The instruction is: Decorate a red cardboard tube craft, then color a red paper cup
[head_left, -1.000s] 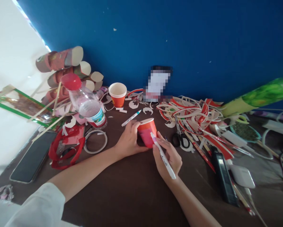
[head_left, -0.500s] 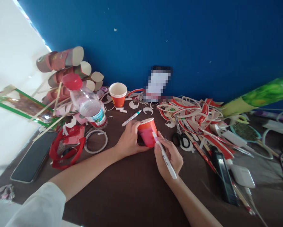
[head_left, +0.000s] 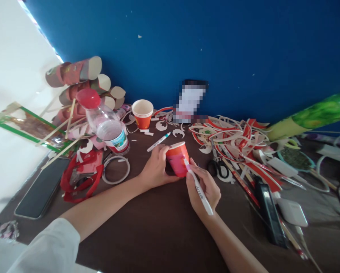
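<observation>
Brown table [head_left: 158, 235] — two cups: left hand [head_left: 155, 168] grips one cup [head_left: 178, 161], right hand [head_left: 205, 187] fingers clamp marker [head_left: 198, 187].

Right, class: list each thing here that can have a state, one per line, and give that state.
orange cup: tipped on its side, gripped by left hand
marker: uncapped, tip on the cup, held by right hand
water bottle: red cap on, part full
second cup: upright, empty
scissors: lying shut
phone: screen dark

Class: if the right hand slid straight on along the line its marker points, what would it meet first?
The right hand holds a marker whose tip already touches the red cup, so the cup comes first.
</observation>
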`<state>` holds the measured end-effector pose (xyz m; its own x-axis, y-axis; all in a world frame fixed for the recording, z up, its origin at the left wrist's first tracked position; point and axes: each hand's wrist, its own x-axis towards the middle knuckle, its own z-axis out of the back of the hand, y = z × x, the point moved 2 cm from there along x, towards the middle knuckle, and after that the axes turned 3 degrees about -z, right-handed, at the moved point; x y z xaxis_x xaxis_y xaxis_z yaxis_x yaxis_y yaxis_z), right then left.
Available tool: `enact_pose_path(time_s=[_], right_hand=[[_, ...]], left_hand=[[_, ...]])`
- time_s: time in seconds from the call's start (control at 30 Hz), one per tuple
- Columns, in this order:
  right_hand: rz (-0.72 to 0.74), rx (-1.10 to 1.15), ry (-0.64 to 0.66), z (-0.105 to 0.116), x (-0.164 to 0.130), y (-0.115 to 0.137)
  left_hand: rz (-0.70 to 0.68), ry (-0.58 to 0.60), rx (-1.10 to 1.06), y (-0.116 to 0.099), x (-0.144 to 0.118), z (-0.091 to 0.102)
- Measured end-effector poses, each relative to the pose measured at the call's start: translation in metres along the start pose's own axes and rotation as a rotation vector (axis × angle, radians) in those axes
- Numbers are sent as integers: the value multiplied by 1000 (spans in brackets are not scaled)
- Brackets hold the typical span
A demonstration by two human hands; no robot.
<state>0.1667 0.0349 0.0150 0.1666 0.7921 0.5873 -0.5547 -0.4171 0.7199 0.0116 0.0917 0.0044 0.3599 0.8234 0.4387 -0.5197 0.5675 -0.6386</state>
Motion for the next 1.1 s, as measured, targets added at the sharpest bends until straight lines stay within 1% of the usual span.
enact_pose_path(time_s=[0.13,0.3,0.47,0.63,0.8,0.97,1.1], right_hand=[[48,-4,31,0,0,1],[-12,39,2,0,-3,-5],[43,-3,45,0,-2,-2],[-8,20,9,0,-1,-3],[29,11,40,0,-2,-1],[-25,19,18,1,-3,-5],[16,12,45,1,-3,-2]], left_hand=[[-5,0,1,1,0,-1],[19,5,0,0,0,0],[25,10,-14,1,0,0],[15,-2,7,1,0,0],[8,-8,1,1,0,-1],[26,-10,-8,1,0,-1],[7,-3,-4,1,0,0]])
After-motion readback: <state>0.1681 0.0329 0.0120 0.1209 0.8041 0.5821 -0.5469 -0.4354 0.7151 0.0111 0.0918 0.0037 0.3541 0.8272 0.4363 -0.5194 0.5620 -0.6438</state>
